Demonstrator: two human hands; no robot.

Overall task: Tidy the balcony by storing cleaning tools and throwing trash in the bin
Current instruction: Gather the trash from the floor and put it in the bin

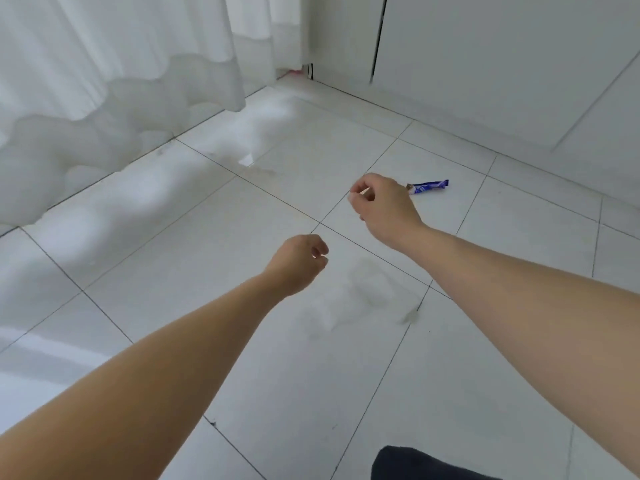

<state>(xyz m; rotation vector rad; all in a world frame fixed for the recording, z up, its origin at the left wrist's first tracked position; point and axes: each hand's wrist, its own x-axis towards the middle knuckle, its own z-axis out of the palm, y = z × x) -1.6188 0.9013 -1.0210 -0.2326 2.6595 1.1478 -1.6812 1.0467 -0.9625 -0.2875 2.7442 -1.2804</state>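
A small blue snack wrapper (pixel 429 187) lies on the white tiled floor (pixel 277 341), just right of and beyond my right hand (pixel 384 206). That hand hovers above the floor with its fingers loosely curled and nothing visible in them. My left hand (pixel 298 263) is lower and nearer, stretched out over the tiles, fingers also curled with nothing in them. Neither hand touches the wrapper. No bin or cleaning tool is in view.
White curtains (pixel 121 64) hang along the left side, down to the floor. White cabinet doors (pixel 485 64) run along the back right wall. A dark piece of my clothing (pixel 415 464) shows at the bottom edge.
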